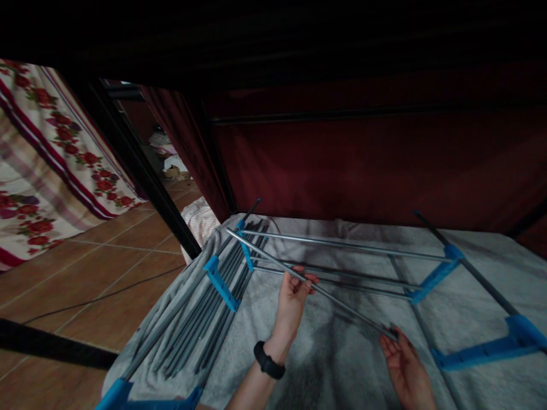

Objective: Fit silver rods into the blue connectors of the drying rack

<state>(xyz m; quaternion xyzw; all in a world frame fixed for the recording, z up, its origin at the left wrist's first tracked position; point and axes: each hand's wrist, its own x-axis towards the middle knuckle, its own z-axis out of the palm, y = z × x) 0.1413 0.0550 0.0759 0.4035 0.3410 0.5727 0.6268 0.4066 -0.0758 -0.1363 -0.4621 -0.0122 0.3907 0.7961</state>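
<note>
A thin grey metal tube (346, 307) slants across the middle of the head view. My left hand (296, 287), with a dark band on its wrist, is closed around the tube near its middle. At the tube's near right end, my right hand (399, 353) pinches the tip. Beyond the hands lies a partly assembled rack frame, with blue plastic brackets (222, 283) on the left and another blue bracket (436, 276) on the right. Crossbars (342, 244) join the two sides at the far end.
Several loose grey tubes (200, 319) lie in a bundle at left on a grey blanket (333, 364). A black post (141, 159) rises at the left, and a dark red curtain (342, 171) hangs behind. A thin cable (106, 295) runs across the tiled floor (98, 324).
</note>
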